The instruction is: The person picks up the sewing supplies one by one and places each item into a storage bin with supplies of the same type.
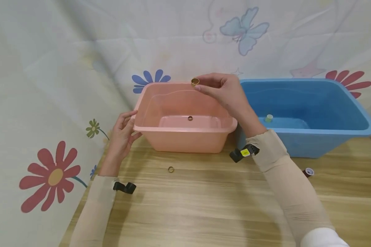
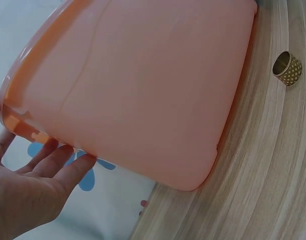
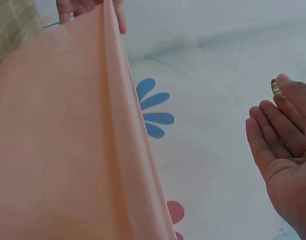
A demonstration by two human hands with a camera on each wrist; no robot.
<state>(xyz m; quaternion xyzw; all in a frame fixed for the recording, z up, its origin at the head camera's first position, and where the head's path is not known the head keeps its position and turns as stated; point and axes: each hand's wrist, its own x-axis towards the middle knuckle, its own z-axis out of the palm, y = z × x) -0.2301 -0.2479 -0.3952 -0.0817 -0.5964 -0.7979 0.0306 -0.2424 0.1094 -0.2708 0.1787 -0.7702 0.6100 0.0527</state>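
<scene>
One ring (image 3: pixel 277 89) is pinched by the right hand (image 1: pixel 228 91), below which lies the basin (image 1: pixel 185 141) gripped by the left hand (image 1: pixel 122 133).

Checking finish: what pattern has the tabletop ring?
Ring: pale dots on gold, best in left wrist view.

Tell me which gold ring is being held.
The ring pinched by the right hand; another ring lies in the pink bin, a third on the table.
</scene>
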